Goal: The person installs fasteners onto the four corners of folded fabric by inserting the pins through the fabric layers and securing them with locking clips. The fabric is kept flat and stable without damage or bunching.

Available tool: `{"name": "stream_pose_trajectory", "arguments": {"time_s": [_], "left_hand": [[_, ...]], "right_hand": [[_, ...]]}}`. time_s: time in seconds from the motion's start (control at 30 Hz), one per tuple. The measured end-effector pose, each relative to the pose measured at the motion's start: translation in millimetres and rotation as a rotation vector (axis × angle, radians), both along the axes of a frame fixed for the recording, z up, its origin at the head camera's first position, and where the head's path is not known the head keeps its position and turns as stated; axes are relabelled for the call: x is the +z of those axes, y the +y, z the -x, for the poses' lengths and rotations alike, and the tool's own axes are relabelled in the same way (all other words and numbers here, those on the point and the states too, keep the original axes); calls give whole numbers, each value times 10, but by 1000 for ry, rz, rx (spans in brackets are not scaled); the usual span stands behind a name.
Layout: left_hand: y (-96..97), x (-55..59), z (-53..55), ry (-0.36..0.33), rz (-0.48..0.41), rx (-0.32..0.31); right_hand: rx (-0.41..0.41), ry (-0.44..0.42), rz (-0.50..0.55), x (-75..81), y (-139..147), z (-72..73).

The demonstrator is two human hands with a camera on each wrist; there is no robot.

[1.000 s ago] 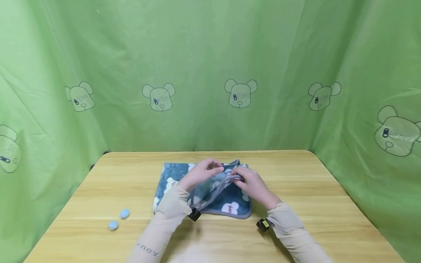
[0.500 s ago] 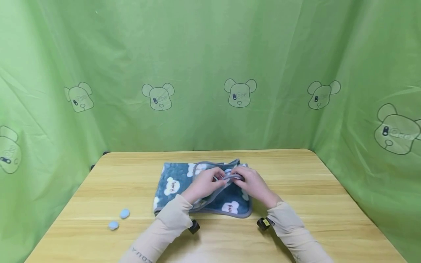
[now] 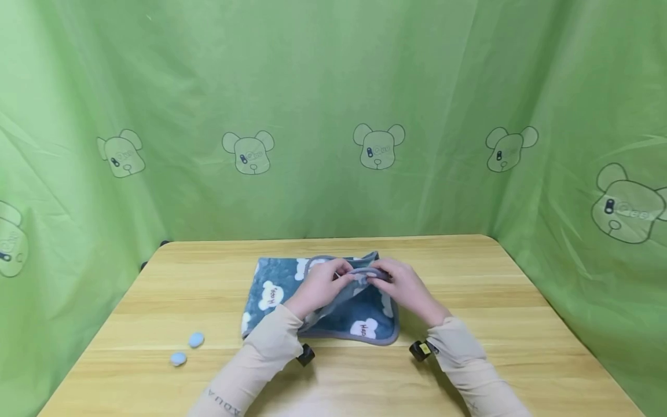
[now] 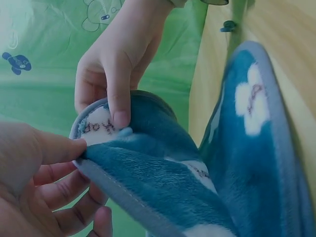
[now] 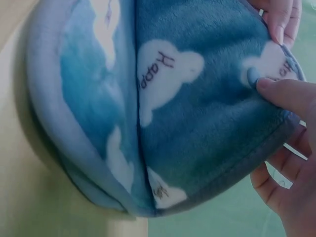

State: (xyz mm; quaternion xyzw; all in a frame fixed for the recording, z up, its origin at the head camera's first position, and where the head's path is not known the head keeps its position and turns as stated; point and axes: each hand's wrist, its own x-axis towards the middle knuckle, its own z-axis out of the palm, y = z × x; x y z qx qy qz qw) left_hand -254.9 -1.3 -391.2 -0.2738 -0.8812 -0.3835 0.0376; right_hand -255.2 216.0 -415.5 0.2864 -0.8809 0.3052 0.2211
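A teal fleece blanket (image 3: 272, 275) with white bear shapes and grey edging lies folded on the table. Its top layer's corner is lifted between both hands. My left hand (image 3: 319, 285) pinches the grey edge (image 4: 111, 185) between thumb and fingers. Beside it, my right hand (image 3: 409, 288) grips the same corner, thumb on the inner face and fingers behind. Under the right thumb sits a small light-blue rounded piece (image 5: 253, 77), pressed against the fleece; the far side of the cloth there is hidden. The lower layer (image 4: 252, 143) stays down on the table.
Two light-blue rounded pieces (image 3: 196, 339) lie on the wooden table (image 3: 130, 370) left of the blanket. Green curtains (image 3: 312, 87) with bear outlines stand behind the table and at both sides. A black camera is worn on each wrist.
My left hand, held above the blanket a second ago, has come down and taken the lifted edge beside the right hand. The edge is now stretched between both hands; the right hand barely moved.
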Motion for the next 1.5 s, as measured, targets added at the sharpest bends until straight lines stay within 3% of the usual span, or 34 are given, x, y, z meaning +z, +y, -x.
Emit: {"name": "stream_pose_trajectory", "arguments": {"time_s": [0.2,0.37,0.67,0.9,1.0,1.17,1.33,1.5], "left_hand": [[-77,39,88,-9,-39,27],[-205,1,199,-40,-86,79],[-462,-224,482,-96,-135,221],[-584,-416,575,-149,-116,288],[-606,-474,580,-186,-118,305],[-632,-497,557,-219,-129,333],[-630,-372,464,-141,-72,350],[-530,-196,307,-92,-19,279]], "right_hand": [[-51,-28,31,118,112,5],[-87,9,44,192,235,28],[-147,95,94,281,484,19],[-137,99,60,228,643,-8],[-146,67,20,184,741,-47],[-95,-13,-42,98,908,-126],[-56,-160,-91,8,1075,-237],[8,-291,-140,-52,1262,-330]]}}
